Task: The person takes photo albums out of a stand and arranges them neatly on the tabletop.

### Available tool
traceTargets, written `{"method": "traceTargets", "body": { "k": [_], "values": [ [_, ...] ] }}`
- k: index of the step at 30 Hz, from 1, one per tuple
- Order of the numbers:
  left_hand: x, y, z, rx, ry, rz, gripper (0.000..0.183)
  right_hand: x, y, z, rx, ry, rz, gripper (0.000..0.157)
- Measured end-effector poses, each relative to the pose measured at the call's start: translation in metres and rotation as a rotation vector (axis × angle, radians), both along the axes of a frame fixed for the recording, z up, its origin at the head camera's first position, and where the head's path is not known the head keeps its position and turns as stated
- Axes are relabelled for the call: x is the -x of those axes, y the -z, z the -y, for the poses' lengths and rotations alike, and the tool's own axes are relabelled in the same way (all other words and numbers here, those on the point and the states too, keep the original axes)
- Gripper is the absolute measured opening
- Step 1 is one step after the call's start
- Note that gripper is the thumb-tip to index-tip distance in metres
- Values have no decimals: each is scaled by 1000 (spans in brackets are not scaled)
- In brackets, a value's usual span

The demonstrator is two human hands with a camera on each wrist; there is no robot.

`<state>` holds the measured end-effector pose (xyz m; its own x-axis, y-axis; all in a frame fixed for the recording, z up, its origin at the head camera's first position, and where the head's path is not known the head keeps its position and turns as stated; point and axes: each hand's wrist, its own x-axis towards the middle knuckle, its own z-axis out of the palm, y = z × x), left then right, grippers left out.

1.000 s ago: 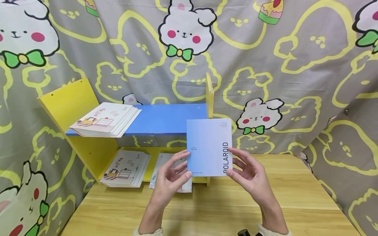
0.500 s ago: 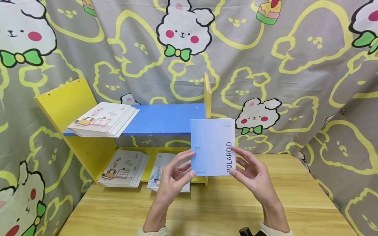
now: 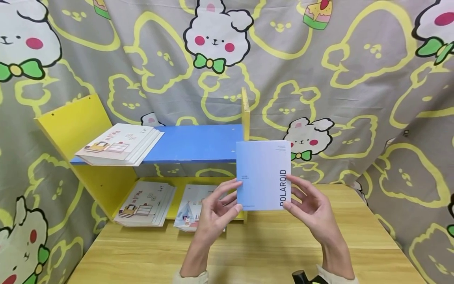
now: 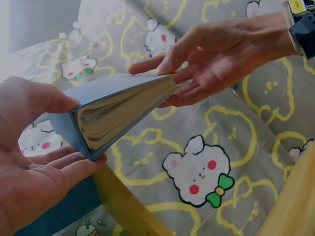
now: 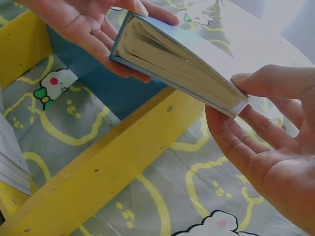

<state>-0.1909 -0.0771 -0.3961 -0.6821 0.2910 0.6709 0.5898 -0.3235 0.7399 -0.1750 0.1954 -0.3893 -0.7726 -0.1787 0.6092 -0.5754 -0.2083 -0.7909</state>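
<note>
A pale blue-to-white book (image 3: 263, 175) marked POLAROID is held upright above the table, its cover facing the head camera. My left hand (image 3: 218, 211) pinches its left edge between thumb and fingers. On the opposite edge, my right hand (image 3: 312, 209) grips it the same way. Seen from the left wrist, the book (image 4: 123, 110) is thick, with loosely spread pages between blue covers. In the right wrist view the thumb (image 5: 275, 81) lies on one cover and the fingers support the other.
Behind stands a yellow and blue shelf (image 3: 198, 144). White illustrated books (image 3: 118, 144) lie stacked on its blue board; more books (image 3: 145, 203) and another stack (image 3: 193, 205) lie below. A black object (image 3: 300, 277) shows at the wooden table's (image 3: 269, 252) near edge. Patterned cloth hangs behind.
The book and both hands have shifted right in the head view, uncovering more of the lower right stack. The head view has turned slightly right. Both hands keep their hold.
</note>
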Motion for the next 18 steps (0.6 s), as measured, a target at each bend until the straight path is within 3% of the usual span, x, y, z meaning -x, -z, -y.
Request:
{"method": "traceTargets", "body": {
  "k": [6, 11, 18],
  "values": [
    [1, 1, -8, -1, -2, -32, 45, -1, 1, -8, 1, -3, -16, 66],
    [0, 3, -11, 2, -11, -14, 46, -4, 1, -12, -15, 9, -14, 65],
    [5, 2, -14, -20, 32, -28, 45, -3, -1, -14, 2, -1, -57, 65]
  ]
}}
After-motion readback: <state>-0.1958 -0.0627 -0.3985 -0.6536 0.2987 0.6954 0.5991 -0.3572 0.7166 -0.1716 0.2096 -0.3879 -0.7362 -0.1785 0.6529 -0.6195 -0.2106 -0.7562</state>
